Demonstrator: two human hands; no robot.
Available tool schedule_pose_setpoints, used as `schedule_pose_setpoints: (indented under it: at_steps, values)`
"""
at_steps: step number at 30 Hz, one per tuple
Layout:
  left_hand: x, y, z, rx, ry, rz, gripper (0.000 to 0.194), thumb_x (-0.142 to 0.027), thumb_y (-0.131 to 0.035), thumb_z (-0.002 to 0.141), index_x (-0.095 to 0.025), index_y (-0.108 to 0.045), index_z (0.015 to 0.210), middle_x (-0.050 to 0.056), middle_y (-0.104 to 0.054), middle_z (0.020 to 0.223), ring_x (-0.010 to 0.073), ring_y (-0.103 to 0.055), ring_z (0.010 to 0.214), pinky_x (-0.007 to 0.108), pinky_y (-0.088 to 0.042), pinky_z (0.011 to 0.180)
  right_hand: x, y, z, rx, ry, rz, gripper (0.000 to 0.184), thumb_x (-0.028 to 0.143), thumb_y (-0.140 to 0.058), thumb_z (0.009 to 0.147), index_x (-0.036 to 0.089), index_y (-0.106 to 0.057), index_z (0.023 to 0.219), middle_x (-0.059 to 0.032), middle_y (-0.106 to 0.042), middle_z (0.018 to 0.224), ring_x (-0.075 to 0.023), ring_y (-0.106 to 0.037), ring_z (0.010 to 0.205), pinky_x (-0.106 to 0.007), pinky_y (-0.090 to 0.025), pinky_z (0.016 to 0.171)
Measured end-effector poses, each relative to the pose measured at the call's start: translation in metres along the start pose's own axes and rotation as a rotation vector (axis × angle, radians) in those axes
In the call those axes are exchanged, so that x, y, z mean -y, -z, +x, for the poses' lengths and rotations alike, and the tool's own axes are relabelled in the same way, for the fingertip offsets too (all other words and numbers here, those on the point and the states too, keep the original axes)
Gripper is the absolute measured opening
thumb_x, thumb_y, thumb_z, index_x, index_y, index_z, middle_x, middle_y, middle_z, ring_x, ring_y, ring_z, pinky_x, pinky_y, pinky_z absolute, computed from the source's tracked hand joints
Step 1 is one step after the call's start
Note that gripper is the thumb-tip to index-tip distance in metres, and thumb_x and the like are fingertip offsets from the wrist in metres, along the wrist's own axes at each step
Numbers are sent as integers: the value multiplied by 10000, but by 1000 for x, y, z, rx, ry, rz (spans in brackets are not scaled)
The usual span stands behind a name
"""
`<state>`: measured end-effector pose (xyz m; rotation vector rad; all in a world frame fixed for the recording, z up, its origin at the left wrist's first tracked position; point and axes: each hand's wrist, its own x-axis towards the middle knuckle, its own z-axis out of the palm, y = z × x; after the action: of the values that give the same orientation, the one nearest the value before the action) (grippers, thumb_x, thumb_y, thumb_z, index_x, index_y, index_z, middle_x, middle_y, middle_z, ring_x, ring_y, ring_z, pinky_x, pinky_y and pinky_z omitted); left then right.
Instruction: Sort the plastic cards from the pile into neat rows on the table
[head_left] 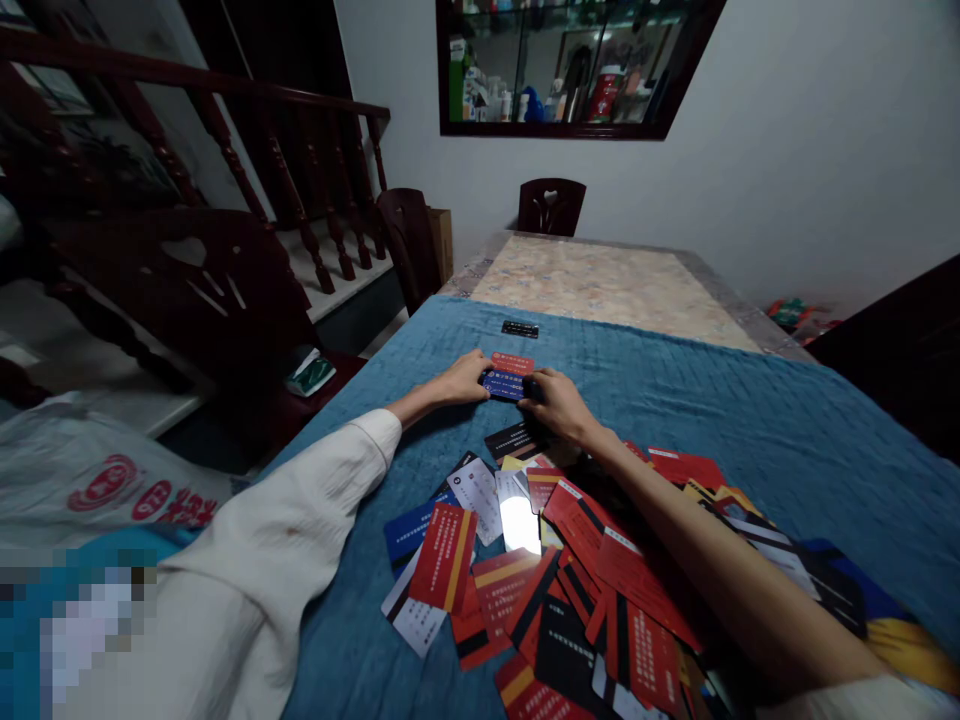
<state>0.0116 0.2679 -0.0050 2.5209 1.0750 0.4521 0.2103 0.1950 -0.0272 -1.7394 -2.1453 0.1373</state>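
My left hand (469, 379) pinches the left edge of a blue card (504, 384), and my right hand (559, 404) closes on its right side. Directly behind the blue card, a red card (513, 363) shows its upper part, overlapped by the blue one. A black strip-like card (520, 328) lies farther back on the cloth. Just below my hands is a black card (513, 441) with print on it. My right forearm passes over a loose heap of cards, among them a red card (444, 556), a silver card (475, 499) and a blue card (405, 532).
A blue cloth (750, 400) covers the near part of the table; a patterned tabletop (615, 280) shows beyond. Dark wooden chairs stand at the left (217, 300) and the far end (551, 206). A tissue pack (310, 373) and a plastic bag (112, 480) are on the left.
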Motion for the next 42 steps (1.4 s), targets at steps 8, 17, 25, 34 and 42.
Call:
schedule_pose_setpoints:
  at_steps: [8,17,25,34,42]
  values:
    - [8,-6,4,17,-36,17,425,-141,-664,624,-144,-750,1040,49,-588,848,219,-577,803,318,-501,780,-3,-8,5,12,6,-19,253,214,-675,831,144,-693,1073,-143,-655,1148,-243,-603,1050,-344,-458,924]
    - [14,-9,5,-30,-10,29,406,-178,-717,628,-144,-751,1031,50,-621,848,220,-581,801,329,-509,810,-3,-10,3,19,0,-27,251,245,-645,874,131,-699,1091,-165,-646,1170,-251,-592,1074,-355,-451,945]
    - [17,-12,2,-73,10,38,215,-204,-698,667,-142,-757,864,39,-632,845,208,-584,816,337,-509,832,-4,-10,2,8,8,-21,238,247,-622,898,143,-702,1098,-159,-658,1166,-243,-600,1055,-353,-450,938]
    - [14,-13,3,-46,28,79,223,-188,-663,691,-118,-762,878,81,-652,911,245,-612,854,368,-512,855,-1,-9,2,28,-15,-54,271,258,-609,913,140,-701,1138,-158,-657,1180,-239,-601,1069,-340,-436,965]
    - [5,-15,1,-51,57,107,193,-155,-634,693,-99,-744,842,106,-669,914,275,-641,897,367,-517,879,4,-6,2,58,-33,-74,271,237,-595,914,109,-696,1130,-187,-652,1180,-261,-600,1069,-349,-447,946]
